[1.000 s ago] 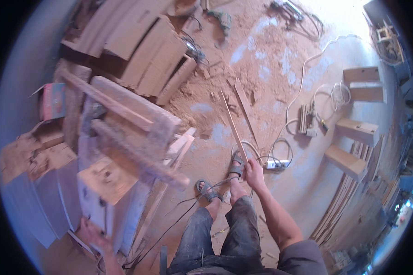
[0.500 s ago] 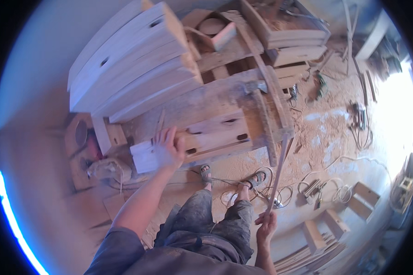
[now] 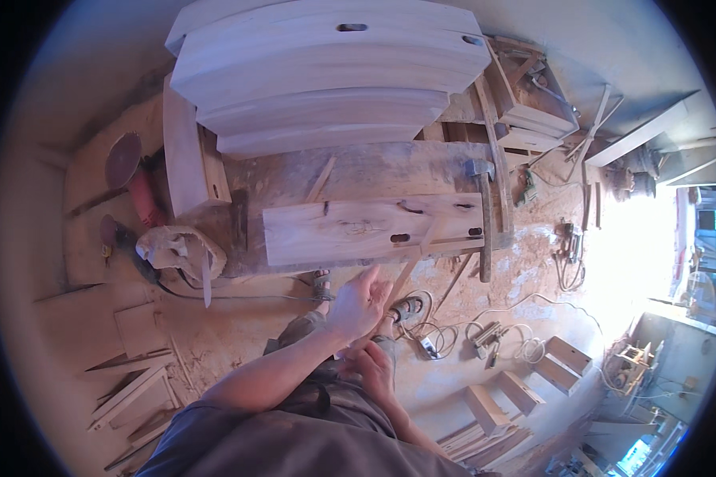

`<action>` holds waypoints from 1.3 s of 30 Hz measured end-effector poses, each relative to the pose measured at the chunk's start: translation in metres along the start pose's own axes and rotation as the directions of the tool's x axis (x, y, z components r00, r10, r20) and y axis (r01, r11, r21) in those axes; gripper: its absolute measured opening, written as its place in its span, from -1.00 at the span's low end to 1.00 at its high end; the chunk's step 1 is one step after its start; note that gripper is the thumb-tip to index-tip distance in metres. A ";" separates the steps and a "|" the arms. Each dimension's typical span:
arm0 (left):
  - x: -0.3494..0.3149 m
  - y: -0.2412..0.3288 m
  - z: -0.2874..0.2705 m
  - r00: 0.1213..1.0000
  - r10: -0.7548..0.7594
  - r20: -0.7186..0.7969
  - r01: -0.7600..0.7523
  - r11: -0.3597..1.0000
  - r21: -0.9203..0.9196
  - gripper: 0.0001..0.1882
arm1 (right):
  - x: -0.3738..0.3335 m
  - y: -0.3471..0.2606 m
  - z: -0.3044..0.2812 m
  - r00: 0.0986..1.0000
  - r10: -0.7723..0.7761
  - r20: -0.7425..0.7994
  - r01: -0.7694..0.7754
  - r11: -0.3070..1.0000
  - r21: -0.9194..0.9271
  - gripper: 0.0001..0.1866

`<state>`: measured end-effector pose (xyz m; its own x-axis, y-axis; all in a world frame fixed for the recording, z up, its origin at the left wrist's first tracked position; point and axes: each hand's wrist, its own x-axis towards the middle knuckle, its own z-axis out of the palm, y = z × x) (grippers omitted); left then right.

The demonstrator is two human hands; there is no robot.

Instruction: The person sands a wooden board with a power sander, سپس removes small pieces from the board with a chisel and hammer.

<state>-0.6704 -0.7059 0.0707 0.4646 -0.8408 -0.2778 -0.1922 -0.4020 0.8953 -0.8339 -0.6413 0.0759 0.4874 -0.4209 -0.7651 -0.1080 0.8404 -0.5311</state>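
My left hand (image 3: pixel 359 308) is in front of my body with its fingers curled against a thin wooden strip (image 3: pixel 410 269). Just below it, my right hand (image 3: pixel 370 370) is closed around the strip's lower end, which is partly hidden behind the left hand. The strip slants up and to the right, its far end over the near edge of a pale wooden board (image 3: pixel 338 226). That board lies flat on the workbench (image 3: pixel 274 171) and shows dark knots and oval slots. A hammer (image 3: pixel 485 230) lies across the bench beside the board's right end.
Large pale panels (image 3: pixel 310 71) are stacked at the bench's back. At left stand a wooden box piece (image 3: pixel 184 159), a red-bodied sander (image 3: pixel 145 191) and a crumpled pale bag (image 3: pixel 181 250). Coiled cables (image 3: pixel 441 340), small wooden frames (image 3: pixel 485 407) and sawdust lie on the floor.
My left hand has left the board and come down to the strip. My right hand has moved left with the strip to the front of my body. The view has turned.
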 end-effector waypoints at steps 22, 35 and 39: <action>0.067 -0.035 -0.112 0.805 0.569 0.166 -0.503 0.507 0.700 -0.66 | 0.085 -0.106 -0.108 0.889 -0.309 -0.338 0.210 0.931 -0.300 -0.72; 0.040 0.072 -0.099 0.943 0.262 -0.205 -0.252 0.965 0.075 -0.87 | 0.110 -0.185 -0.123 0.869 -0.482 -0.113 0.336 0.742 -0.580 -0.79; -0.035 0.191 -0.132 0.907 0.414 -0.076 -0.314 0.544 -0.779 -0.79 | 0.099 -0.193 -0.104 0.862 -0.506 0.021 0.386 0.631 -0.673 -0.81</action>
<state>-0.6094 -0.7054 0.2971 0.4078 -0.9015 0.1452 0.4229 0.3274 0.8450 -0.8552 -0.8806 0.0643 0.4932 -0.7808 -0.3834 -0.4632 0.1374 -0.8755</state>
